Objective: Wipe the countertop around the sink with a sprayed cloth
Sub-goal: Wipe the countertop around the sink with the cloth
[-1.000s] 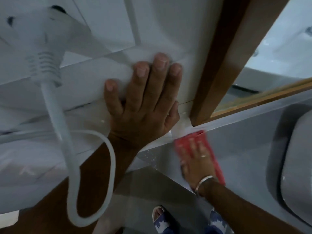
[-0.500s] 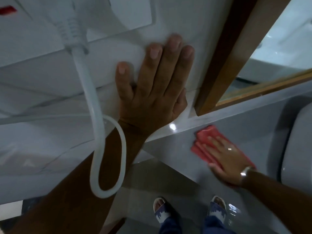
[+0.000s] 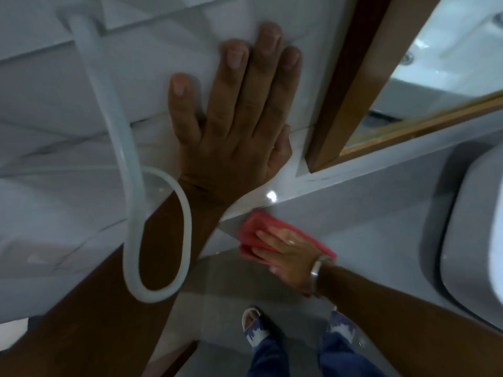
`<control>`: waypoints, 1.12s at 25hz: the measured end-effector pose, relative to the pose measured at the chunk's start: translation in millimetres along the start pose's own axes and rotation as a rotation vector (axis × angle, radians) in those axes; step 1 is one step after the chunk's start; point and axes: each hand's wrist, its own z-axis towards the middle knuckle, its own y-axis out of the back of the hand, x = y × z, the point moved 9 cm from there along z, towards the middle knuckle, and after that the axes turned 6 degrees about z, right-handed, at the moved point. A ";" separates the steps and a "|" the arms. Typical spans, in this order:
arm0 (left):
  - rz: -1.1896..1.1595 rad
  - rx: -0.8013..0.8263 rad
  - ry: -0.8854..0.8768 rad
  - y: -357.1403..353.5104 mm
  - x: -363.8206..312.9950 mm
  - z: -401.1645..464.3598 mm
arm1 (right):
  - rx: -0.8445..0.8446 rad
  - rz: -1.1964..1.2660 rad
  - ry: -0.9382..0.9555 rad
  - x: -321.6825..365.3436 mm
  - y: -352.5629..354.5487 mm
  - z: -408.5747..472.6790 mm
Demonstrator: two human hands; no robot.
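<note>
A red cloth (image 3: 254, 229) lies flat on the grey countertop (image 3: 375, 221) at its left end, close to the front edge. My right hand (image 3: 285, 248) presses down on the cloth with fingers spread, a ring and a metal bangle on it. My left hand (image 3: 236, 115) rests flat and open against the white tiled wall (image 3: 54, 91) to the left of the counter, holding nothing. The white sink basin (image 3: 473, 227) sits at the right edge of the view, apart from the cloth.
A white power cable (image 3: 130, 186) hangs from a wall plug and loops over my left forearm. A wood-framed mirror (image 3: 353, 85) stands behind the counter. My feet in sandals (image 3: 253, 325) show on the grey floor below.
My right hand has slid the red cloth leftward and toward the counter's front edge. The left hand stays flat on the wall; the view has shifted downward slightly.
</note>
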 end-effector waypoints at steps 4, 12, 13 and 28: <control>0.017 0.015 0.028 -1.6 0.9 -1.5 | -0.061 0.125 -0.700 -127.6 -5.7 -152.9; 0.015 0.016 -0.020 0.0 1.6 -4.2 | 0.123 0.073 -0.400 -23.6 -32.1 -108.5; 0.016 0.020 -0.030 0.6 1.4 -3.8 | 0.098 0.069 -0.446 -32.9 -35.6 -150.7; -0.035 0.020 -0.057 6.2 1.8 -0.8 | 0.003 0.294 -0.950 -104.6 -36.5 -195.3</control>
